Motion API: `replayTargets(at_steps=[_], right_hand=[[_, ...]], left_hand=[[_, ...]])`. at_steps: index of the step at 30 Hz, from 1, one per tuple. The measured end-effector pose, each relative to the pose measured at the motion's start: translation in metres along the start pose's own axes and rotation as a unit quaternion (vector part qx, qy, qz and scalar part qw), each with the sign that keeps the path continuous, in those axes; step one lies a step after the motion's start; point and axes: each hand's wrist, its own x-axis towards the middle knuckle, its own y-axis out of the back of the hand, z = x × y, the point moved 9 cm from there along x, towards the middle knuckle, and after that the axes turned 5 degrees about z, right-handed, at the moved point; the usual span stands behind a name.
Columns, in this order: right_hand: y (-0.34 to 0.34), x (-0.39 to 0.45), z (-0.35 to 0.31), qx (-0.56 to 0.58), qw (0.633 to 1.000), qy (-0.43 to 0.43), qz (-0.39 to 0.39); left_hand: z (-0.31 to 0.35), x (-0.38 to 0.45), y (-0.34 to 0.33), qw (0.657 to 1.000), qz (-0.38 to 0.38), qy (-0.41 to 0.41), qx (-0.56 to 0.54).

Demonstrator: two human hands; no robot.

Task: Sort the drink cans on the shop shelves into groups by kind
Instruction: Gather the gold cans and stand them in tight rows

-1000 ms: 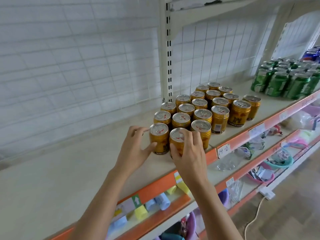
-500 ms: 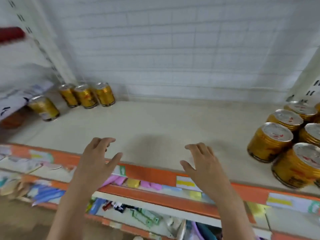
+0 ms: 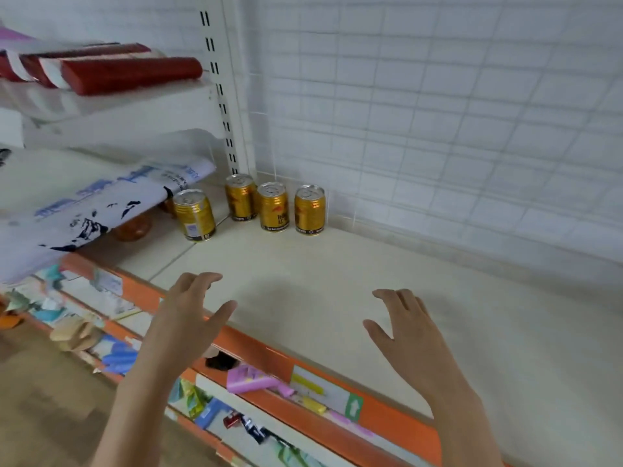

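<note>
At the back left corner of the cream shelf (image 3: 387,298), seen from the head view, four gold cans stand upright with nothing gripping them. Three of them, can 1 (image 3: 240,197), can 2 (image 3: 273,206) and can 3 (image 3: 309,209), form a short row just in front of the white wire grid (image 3: 438,112), near each other but with small gaps between. The fourth, can 4 (image 3: 194,215), stands apart to the left and nearer the front, just beside the slotted upright post (image 3: 220,89) line and next to a printed white sheet (image 3: 101,207) that droops over an orange-brown object, too hidden to identify. Left hand (image 3: 188,318) and right hand (image 3: 404,328) hover over the front part of the shelf, well apart from the cans and from each other; the fingers of both are spread wide, loosely bent, and hold nothing. An orange edge strip (image 3: 269,362) with paper labels runs along the shelf front beneath the hands. Upper left, a higher white shelf carries a dark red pack (image 3: 131,74). Lower shelves below the strip hold small coloured goods, blurred beyond naming.
</note>
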Motion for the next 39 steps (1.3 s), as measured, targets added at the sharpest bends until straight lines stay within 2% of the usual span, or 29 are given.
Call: replayTargets(at_steps=[8,12,16,18,22,25,29,32,35,39], right_hand=[[-0.046,0.06,-0.041,-0.017,0.999,-0.014,-0.041],[-0.066,0.1,-0.055,0.036,0.998,-0.042,-0.031],[-0.091,0.133,-0.046,0.164,0.975,-0.15,0.004],[-0.096,0.149,-0.037,0.169,0.967,-0.185,0.041],[-0.098,0.189,-0.025,0.209,0.942,-0.243,0.099],[-0.107,0.213,-0.025,0.268,0.918,-0.27,0.111],[-0.107,0.211,-0.027,0.282,0.915,-0.264,0.113],[-0.092,0.175,-0.022,0.283,0.916,-0.261,0.11],[-0.059,0.125,-0.015,0.291,0.918,-0.249,0.107],[0.002,0.049,0.013,0.29,0.904,-0.266,0.166]], left_hand=[[-0.063,0.072,-0.002,0.999,0.011,0.036,-0.02],[-0.084,0.12,-0.009,0.994,0.025,0.085,-0.061],[-0.097,0.152,-0.028,0.98,0.001,0.132,-0.149],[-0.105,0.164,-0.035,0.972,0.007,0.143,-0.185],[-0.111,0.184,-0.035,0.963,0.047,0.116,-0.237],[-0.108,0.185,-0.036,0.965,0.041,0.11,-0.236],[-0.088,0.174,-0.042,0.967,-0.007,0.084,-0.241],[-0.056,0.15,-0.044,0.958,-0.022,0.058,-0.28],[-0.016,0.13,-0.049,0.938,-0.046,0.028,-0.343],[0.06,0.1,-0.071,0.91,-0.131,-0.029,-0.393]])
